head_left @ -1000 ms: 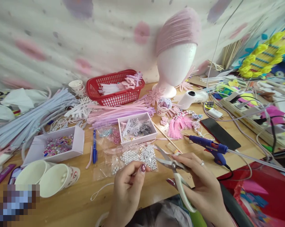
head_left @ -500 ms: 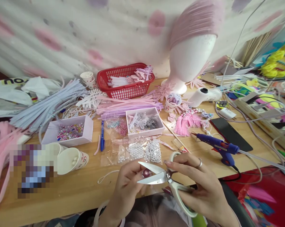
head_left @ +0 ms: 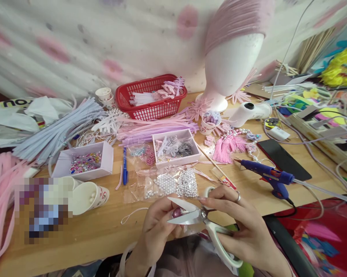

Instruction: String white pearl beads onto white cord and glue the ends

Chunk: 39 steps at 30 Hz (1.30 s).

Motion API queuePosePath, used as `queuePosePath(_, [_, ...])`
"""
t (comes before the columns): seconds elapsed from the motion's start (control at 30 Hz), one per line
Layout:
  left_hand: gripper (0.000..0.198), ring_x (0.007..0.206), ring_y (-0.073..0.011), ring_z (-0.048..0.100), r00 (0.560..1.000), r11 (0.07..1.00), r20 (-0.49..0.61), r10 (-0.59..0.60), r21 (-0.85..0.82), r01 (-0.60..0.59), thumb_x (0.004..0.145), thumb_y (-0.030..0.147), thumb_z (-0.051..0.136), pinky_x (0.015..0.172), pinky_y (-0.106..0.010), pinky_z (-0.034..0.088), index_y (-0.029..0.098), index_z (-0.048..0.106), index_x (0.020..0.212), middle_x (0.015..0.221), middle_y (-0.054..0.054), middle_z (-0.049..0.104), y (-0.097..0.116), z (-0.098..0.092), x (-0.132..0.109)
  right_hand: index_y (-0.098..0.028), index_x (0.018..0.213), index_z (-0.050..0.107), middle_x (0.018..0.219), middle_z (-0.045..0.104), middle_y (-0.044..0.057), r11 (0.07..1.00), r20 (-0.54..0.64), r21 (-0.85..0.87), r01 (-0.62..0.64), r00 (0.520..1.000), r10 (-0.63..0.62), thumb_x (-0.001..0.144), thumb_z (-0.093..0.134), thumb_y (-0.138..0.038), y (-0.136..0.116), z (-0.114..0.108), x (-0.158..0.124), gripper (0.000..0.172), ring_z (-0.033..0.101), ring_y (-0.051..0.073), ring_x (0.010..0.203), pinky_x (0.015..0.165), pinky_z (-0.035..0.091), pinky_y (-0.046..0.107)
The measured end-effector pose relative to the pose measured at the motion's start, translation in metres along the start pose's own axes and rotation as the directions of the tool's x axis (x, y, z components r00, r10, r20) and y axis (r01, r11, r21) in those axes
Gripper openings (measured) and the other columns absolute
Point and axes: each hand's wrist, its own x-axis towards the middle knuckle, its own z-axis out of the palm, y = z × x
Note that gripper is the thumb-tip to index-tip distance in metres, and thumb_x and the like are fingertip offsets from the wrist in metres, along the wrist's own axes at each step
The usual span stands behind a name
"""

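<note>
My right hand (head_left: 242, 227) has its fingers through the handles of a pair of white-handled scissors (head_left: 203, 215). The blades are spread apart and point left, towards my left hand (head_left: 158, 225). The fingers of my left hand are curled together behind the blade tips, and a shiny dark pink spot, which looks like a painted nail, shows between the blades. Whatever those fingers pinch is hidden. Beyond my hands lie clear bags of white pearl beads (head_left: 176, 182). A thin white loop of cord (head_left: 133, 215) rests on the table left of my left hand.
A blue glue gun (head_left: 265, 173) and a black phone (head_left: 285, 159) lie at the right. Paper cups (head_left: 89, 198), a box of gems (head_left: 85, 161) and pipe cleaners (head_left: 58, 127) are at the left. Behind stand a red basket (head_left: 150, 109) and a white mannequin head (head_left: 231, 65).
The view has shifted slightly. My hands and the spread scissors stay nearly where they were, with the blades just a little closer together.
</note>
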Motion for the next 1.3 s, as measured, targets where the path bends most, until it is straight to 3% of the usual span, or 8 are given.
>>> queuePosePath(0.33, [0.035, 0.048, -0.0093, 0.039, 1.000, 0.999, 0.016, 0.001, 0.049, -0.001, 0.084, 0.049, 0.071, 0.046, -0.025, 0.026, 0.017, 0.070, 0.068, 0.055, 0.000, 0.054, -0.006, -0.005, -0.001, -0.029, 0.125, 0.067, 0.096, 0.066, 0.004, 1.000, -0.009, -0.027, 0.000, 1.000, 0.000, 0.080, 0.072, -0.009, -0.006, -0.005, 0.001, 0.050, 0.067, 0.019, 0.085, 0.075, 0.057, 0.028])
queuePosePath(0.47, [0.039, 0.043, -0.0055, 0.028, 0.999, 0.998, 0.037, -0.024, -0.064, 0.027, 0.083, 0.051, 0.071, 0.042, -0.022, 0.021, 0.017, 0.062, 0.066, 0.051, 0.005, 0.042, -0.004, -0.002, 0.004, -0.031, 0.126, 0.068, 0.097, 0.066, 0.003, 1.000, -0.016, -0.017, -0.022, 1.000, 0.021, 0.081, 0.074, -0.012, -0.003, -0.006, -0.001, 0.049, 0.067, 0.019, 0.086, 0.075, 0.057, 0.027])
queuePosePath(0.57, [0.042, 0.039, -0.0032, 0.014, 0.994, 0.980, 0.087, -0.062, -0.184, 0.078, 0.084, 0.052, 0.071, 0.039, -0.018, 0.017, 0.018, 0.054, 0.066, 0.050, 0.011, 0.026, -0.002, -0.001, 0.010, -0.031, 0.121, 0.070, 0.099, 0.068, 0.005, 0.991, -0.128, -0.033, -0.129, 0.984, 0.124, 0.082, 0.080, -0.022, 0.002, -0.011, -0.008, 0.041, 0.068, 0.021, 0.089, 0.075, 0.059, 0.028])
queuePosePath(0.7, [0.045, 0.041, -0.0036, 0.008, 0.987, 0.955, 0.125, -0.105, -0.265, 0.135, 0.085, 0.051, 0.071, 0.037, -0.016, 0.014, 0.020, 0.046, 0.065, 0.052, 0.013, 0.016, -0.003, -0.001, 0.016, -0.030, 0.113, 0.073, 0.099, 0.071, 0.007, 0.937, -0.287, -0.145, -0.318, 0.920, 0.268, 0.084, 0.078, -0.039, 0.018, -0.024, -0.022, 0.031, 0.069, 0.025, 0.087, 0.064, 0.057, 0.030])
queuePosePath(0.9, [0.043, 0.043, -0.0038, 0.009, 0.984, 0.948, 0.038, -0.173, -0.265, 0.176, 0.084, 0.054, 0.073, 0.039, -0.016, 0.015, 0.019, 0.052, 0.070, 0.053, 0.012, 0.020, -0.006, -0.001, 0.018, -0.021, 0.111, 0.073, 0.106, 0.075, 0.013, 0.730, -0.438, -0.386, -0.563, 0.809, 0.392, 0.087, 0.062, -0.054, 0.067, -0.039, -0.042, 0.042, 0.072, 0.034, 0.096, 0.079, 0.059, 0.044])
queuePosePath(1.0, [0.046, 0.044, -0.0042, 0.012, 0.979, 0.964, -0.056, -0.194, -0.195, 0.180, 0.080, 0.059, 0.075, 0.041, -0.016, 0.019, 0.018, 0.056, 0.072, 0.050, 0.013, 0.022, -0.004, 0.002, 0.019, -0.016, 0.112, 0.072, 0.103, 0.076, 0.016, 0.658, -0.427, -0.476, -0.583, 0.807, 0.407, 0.086, 0.058, -0.053, 0.085, -0.041, -0.045, 0.047, 0.072, 0.038, 0.096, 0.080, 0.058, 0.050])
queuePosePath(1.1, [0.048, 0.043, -0.0040, 0.016, 0.976, 0.980, -0.130, -0.173, -0.118, 0.158, 0.078, 0.062, 0.076, 0.042, -0.017, 0.022, 0.017, 0.059, 0.074, 0.048, 0.013, 0.025, -0.004, 0.002, 0.020, -0.015, 0.114, 0.072, 0.111, 0.075, 0.017, 0.650, -0.420, -0.492, -0.578, 0.812, 0.404, 0.087, 0.057, -0.051, 0.090, -0.040, -0.043, 0.046, 0.070, 0.038, 0.105, 0.087, 0.056, 0.052])
queuePosePath(1.3, [0.046, 0.043, -0.0043, 0.020, 0.984, 0.991, -0.118, -0.130, -0.052, 0.124, 0.082, 0.062, 0.072, 0.045, -0.018, 0.021, 0.017, 0.063, 0.076, 0.047, 0.012, 0.029, -0.009, -0.006, 0.025, -0.015, 0.123, 0.069, 0.119, 0.073, 0.017, 0.670, -0.445, -0.478, -0.568, 0.814, 0.373, 0.090, 0.057, -0.043, 0.086, -0.041, -0.036, 0.046, 0.069, 0.035, 0.110, 0.092, 0.057, 0.047])
